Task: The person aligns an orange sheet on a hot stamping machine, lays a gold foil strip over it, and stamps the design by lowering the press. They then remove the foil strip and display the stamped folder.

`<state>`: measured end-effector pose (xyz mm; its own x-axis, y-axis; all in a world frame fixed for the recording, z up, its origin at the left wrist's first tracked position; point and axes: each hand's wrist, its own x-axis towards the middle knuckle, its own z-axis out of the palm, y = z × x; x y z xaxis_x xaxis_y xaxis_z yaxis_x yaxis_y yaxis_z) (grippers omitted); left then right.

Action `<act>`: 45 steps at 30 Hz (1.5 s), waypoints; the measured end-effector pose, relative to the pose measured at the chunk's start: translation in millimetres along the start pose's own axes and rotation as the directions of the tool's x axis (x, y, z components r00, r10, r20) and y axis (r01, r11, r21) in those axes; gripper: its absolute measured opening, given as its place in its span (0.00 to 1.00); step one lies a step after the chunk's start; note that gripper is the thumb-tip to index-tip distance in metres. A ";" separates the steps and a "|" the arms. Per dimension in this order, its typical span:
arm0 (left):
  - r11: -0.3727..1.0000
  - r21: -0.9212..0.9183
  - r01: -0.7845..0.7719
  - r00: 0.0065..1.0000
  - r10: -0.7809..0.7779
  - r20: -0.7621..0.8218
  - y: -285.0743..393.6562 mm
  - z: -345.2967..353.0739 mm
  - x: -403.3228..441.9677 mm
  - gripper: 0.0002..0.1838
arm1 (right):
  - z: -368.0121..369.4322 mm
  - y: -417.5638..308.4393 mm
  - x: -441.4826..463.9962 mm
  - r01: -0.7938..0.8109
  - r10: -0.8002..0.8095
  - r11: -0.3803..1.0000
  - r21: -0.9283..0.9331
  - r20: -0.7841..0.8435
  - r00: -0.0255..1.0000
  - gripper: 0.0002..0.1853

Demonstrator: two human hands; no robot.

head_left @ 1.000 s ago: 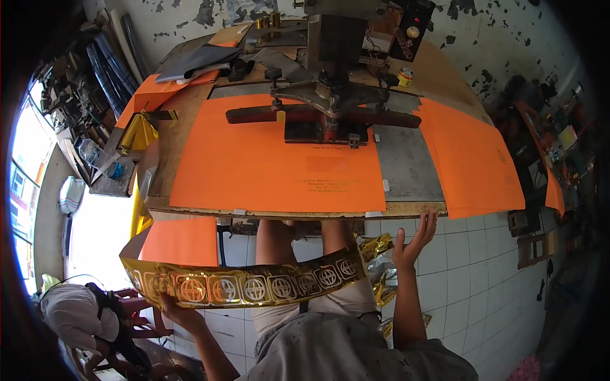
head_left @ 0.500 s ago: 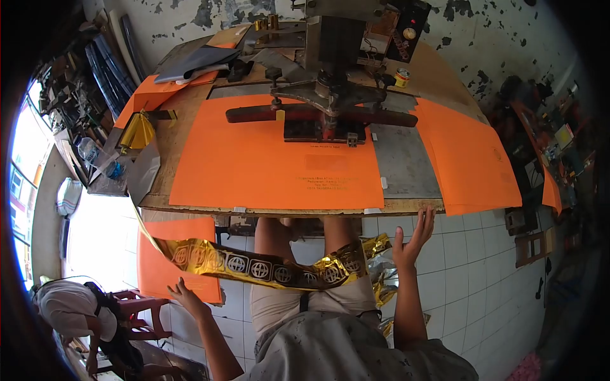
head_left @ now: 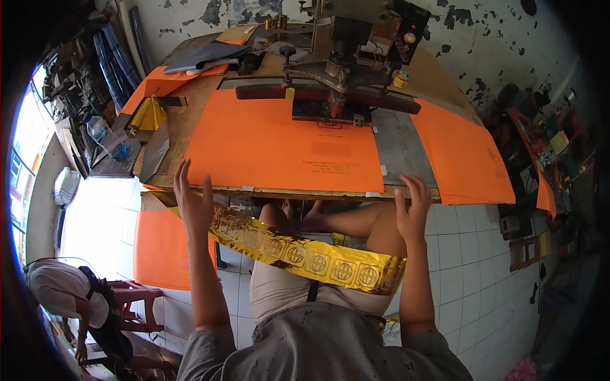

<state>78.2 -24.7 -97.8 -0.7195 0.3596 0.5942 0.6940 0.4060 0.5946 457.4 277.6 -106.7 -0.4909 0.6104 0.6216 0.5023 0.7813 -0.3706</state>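
Note:
My left hand [head_left: 194, 200] is raised at the table's front edge, fingers apart, near the front left corner of an orange printed sheet [head_left: 254, 146]. At the sheet's front right, my right hand [head_left: 413, 206] is also raised, fingers spread and slightly curled, with nothing visible in it. A gold foil strip [head_left: 318, 259] with stamped round emblems in squares hangs across my lap, below both hands; its left end passes behind my left wrist. Over the back of the sheet stands the press [head_left: 333, 111], a dark emblem showing just under its plate.
More orange sheets [head_left: 467, 152] lie at the table's right, beside a grey metal plate [head_left: 406, 146]. An orange stack [head_left: 162, 247] sits below the table at left. A plastic bottle [head_left: 105, 136] lies at far left. Another person [head_left: 67, 289] bends over at lower left.
My left hand has risen from low at left to the table edge. The foil strip has shifted right and lower. My right hand's fingers have curled, and my right knee has swung outward.

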 end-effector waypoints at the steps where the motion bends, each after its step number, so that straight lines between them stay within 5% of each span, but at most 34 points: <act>1: 0.998 0.064 0.000 0.999 -0.002 0.034 -8.1 5.9 10.2 0.30 | 3.5 -2.7 8.7 0.014 -0.014 1.000 -0.012 0.022 1.000 0.19; 8: 0.886 0.460 0.057 0.985 -0.125 0.119 -42.9 29.4 43.9 0.35 | 44.5 -8.5 53.4 0.018 0.009 0.988 -0.154 0.168 0.986 0.28; 21: 0.960 0.274 -0.062 0.962 -0.016 0.273 -48.5 0.3 62.9 0.32 | 63.2 -23.1 77.5 -0.264 0.282 0.959 -0.101 0.260 0.924 0.28; 24: 0.961 0.237 -0.139 0.932 0.046 0.360 -41.4 -7.7 52.7 0.36 | 65.1 -17.1 85.6 -0.347 0.284 0.927 0.144 0.335 0.898 0.26; 27: 0.969 0.130 -0.213 0.883 0.133 0.450 -51.1 -9.2 48.8 0.39 | 47.0 -29.4 95.7 -0.513 0.311 0.649 0.562 0.419 0.853 0.23; 28: 0.979 0.094 -0.183 0.873 0.118 0.473 -49.8 -13.4 52.1 0.39 | 41.9 -36.3 99.1 -0.450 0.296 0.654 0.608 0.343 0.892 0.21; 30: 0.979 0.079 -0.188 0.850 0.122 0.512 -46.8 -20.3 56.0 0.39 | 57.5 -19.4 106.1 -0.471 0.320 0.442 0.763 0.357 0.878 0.19; 35: 0.969 0.041 -0.243 0.821 0.183 0.541 -32.3 -27.5 63.0 0.35 | 68.5 -0.4 122.8 -0.510 0.346 0.049 0.859 0.464 0.815 0.15; 38: 0.937 0.055 -0.345 0.836 0.280 0.472 -38.1 -25.2 66.9 0.23 | 54.7 -10.1 122.2 -0.575 0.346 0.086 0.814 0.517 0.783 0.15; 41: 0.992 0.044 -0.120 0.905 0.091 0.416 -37.8 -22.2 69.6 0.11 | 53.0 -9.6 113.4 -0.609 0.343 0.173 0.774 0.533 0.774 0.16; 45: 0.949 0.049 -0.312 0.939 0.299 0.171 -32.2 -39.7 61.2 0.06 | 27.9 -15.6 81.9 -0.567 0.301 0.411 0.713 0.482 0.823 0.19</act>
<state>12.9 -49.1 -59.1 -0.4724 0.6025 0.6433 0.8813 0.3148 0.3524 389.5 319.1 -69.2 -0.5959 0.8001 0.0681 -0.0227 0.0679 -0.9974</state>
